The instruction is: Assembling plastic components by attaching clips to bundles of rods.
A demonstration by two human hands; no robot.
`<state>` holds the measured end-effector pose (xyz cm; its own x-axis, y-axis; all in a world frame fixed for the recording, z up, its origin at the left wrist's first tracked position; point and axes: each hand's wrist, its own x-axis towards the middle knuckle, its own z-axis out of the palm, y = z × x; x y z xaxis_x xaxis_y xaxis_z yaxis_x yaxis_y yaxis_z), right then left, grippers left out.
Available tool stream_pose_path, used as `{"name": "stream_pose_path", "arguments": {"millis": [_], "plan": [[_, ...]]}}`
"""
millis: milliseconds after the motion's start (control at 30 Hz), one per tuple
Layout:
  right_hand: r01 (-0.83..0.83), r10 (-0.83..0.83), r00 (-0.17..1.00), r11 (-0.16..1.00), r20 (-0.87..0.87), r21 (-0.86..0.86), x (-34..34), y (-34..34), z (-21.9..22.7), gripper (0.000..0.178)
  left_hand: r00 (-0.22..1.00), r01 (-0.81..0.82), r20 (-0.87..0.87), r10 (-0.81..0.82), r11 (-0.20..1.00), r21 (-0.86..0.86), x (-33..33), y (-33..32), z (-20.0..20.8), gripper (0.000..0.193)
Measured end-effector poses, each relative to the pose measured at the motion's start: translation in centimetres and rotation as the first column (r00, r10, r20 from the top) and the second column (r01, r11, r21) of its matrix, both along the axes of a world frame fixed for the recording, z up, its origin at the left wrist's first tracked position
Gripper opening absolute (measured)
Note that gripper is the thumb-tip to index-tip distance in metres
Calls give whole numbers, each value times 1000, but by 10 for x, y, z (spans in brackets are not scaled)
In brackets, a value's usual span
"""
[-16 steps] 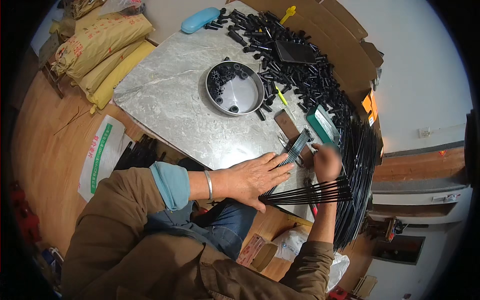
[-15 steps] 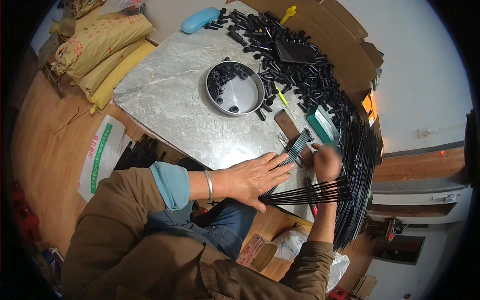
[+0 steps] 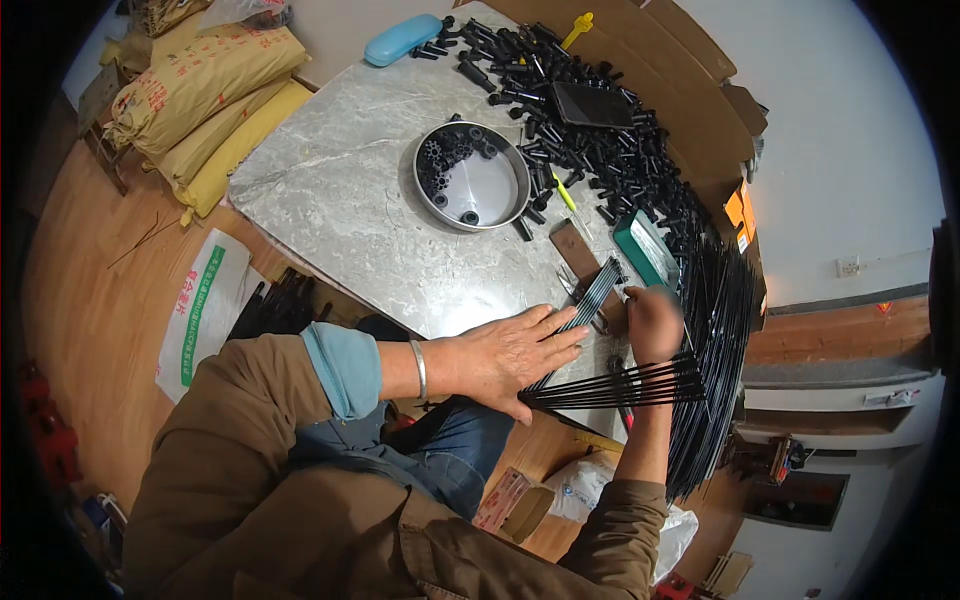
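Observation:
My left hand (image 3: 515, 360) lies flat with its fingers stretched over a row of thin black rods (image 3: 600, 287) at the table's near edge. From beside its thumb, a fan of similar black rods (image 3: 615, 388) runs right, across my right forearm. My right hand (image 3: 655, 328) is closed near the far ends of the row; what its fingertips hold, if anything, is hidden, and part of the hand is blurred. Just beyond lie a flat brown block (image 3: 574, 250) and an open green box (image 3: 645, 248).
A round metal bowl (image 3: 480, 190) holds small black rings. Behind it are a heap of black plastic parts (image 3: 640, 150), a phone (image 3: 592, 105) and a cardboard wall (image 3: 690, 100). A yellow-green pen (image 3: 563, 190) and blue case (image 3: 402, 40) lie around. Long black rods (image 3: 715, 370) stack at right.

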<state>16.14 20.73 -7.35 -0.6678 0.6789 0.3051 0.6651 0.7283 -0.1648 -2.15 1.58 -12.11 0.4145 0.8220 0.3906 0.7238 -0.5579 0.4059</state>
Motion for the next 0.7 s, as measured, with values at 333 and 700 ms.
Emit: {"name": "stream_pose_path", "arguments": {"millis": [333, 700], "plan": [[-12, 11, 999, 1000, -33, -1, -3, 1, -1, 17, 1000, 2, -4, -2, 1000, 4, -2, 1, 0, 98], [67, -67, 998, 994, 4, -91, -3, -6, 5, 17, 1000, 3, -21, -3, 1000, -17, -1, 0, 1, 99]]}}
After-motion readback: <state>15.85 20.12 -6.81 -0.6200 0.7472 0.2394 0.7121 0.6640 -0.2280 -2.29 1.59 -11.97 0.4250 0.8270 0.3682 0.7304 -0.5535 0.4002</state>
